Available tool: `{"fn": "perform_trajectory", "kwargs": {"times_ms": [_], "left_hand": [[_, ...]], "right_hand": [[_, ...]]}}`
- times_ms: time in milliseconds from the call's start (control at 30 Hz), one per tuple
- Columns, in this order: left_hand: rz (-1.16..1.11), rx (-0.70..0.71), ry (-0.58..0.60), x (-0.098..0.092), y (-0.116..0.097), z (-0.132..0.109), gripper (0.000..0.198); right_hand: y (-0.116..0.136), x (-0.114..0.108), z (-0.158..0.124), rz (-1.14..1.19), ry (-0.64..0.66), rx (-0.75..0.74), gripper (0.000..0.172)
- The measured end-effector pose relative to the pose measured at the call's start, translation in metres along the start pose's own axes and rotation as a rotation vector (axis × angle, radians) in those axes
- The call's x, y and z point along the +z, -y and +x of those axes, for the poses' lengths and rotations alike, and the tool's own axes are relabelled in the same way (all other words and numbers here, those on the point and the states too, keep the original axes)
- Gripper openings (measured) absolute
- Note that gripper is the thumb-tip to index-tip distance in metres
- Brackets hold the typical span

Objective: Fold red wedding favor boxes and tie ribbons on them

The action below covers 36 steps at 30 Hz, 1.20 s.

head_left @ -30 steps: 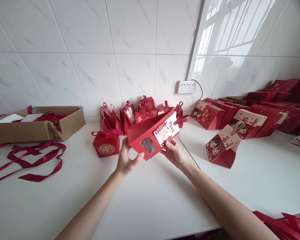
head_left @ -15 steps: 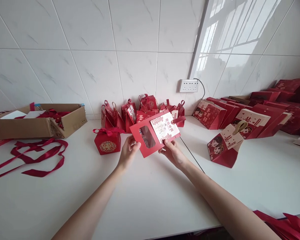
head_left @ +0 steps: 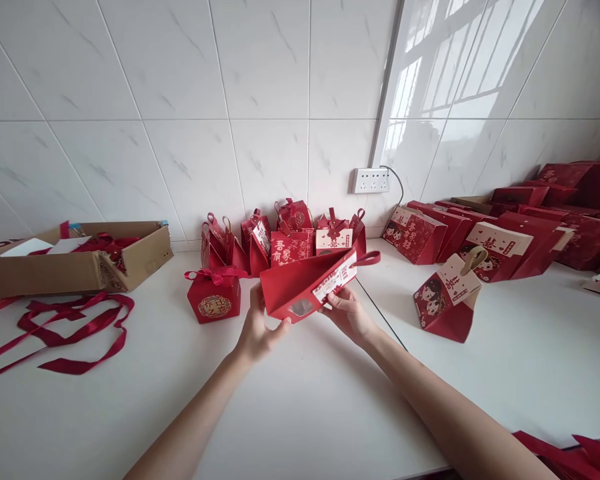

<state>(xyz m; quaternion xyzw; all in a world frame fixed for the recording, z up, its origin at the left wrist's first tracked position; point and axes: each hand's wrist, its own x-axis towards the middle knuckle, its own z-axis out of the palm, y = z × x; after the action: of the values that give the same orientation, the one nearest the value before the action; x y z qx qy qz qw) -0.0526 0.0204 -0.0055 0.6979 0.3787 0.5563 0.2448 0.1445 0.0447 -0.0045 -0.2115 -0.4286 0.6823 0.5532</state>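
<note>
Both hands hold a red paper gift box [head_left: 291, 283] above the white table. It is tilted so its plain red side faces up, with a small clear window on the near face and a white printed label at its right. A dark red ribbon loop [head_left: 368, 259] sticks out from its right end. My left hand [head_left: 260, 328] grips the left end, thumb along the lower edge. At the lower right edge, my right hand [head_left: 349, 312] pinches the box near the label. Just left of my left hand stands a red gift box with a bow [head_left: 214, 299].
Several finished-looking red boxes [head_left: 293, 243] line the wall. Loose ribbon [head_left: 87, 327] and a cardboard box [head_left: 140, 257] lie left. On the right are a red box with a loop handle [head_left: 447, 300] and rows of red boxes [head_left: 545, 243]. A power strip [head_left: 371, 180] is on the wall.
The box in my hands has turned from its windowed, labelled face toward me to a tilted pose showing its plain side. The view has shifted slightly.
</note>
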Motion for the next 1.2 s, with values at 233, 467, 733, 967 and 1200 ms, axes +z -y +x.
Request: {"fn": "perform_trajectory", "kwargs": {"times_ms": [233,467,733,967,1200], "left_hand": [[0.098,0.068,-0.004,-0.002,0.002,-0.002,0.066],[0.116,0.083,-0.039,-0.003,0.003,-0.003,0.068],[0.189,0.205,-0.075,-0.004,0.007,-0.002,0.066],[0.232,0.240,-0.079,-0.004,0.005,0.000,0.069],[0.208,0.289,-0.014,-0.001,0.003,-0.003,0.082]], "right_hand": [[0.001,0.001,0.000,0.005,0.039,0.002,0.026],[0.003,0.002,-0.002,-0.019,0.065,0.038,0.029],[0.004,0.000,-0.001,0.023,0.093,0.049,0.029],[0.007,-0.002,0.000,0.038,0.098,0.067,0.027],[0.013,-0.003,-0.002,0.026,0.045,0.071,0.023]]}}
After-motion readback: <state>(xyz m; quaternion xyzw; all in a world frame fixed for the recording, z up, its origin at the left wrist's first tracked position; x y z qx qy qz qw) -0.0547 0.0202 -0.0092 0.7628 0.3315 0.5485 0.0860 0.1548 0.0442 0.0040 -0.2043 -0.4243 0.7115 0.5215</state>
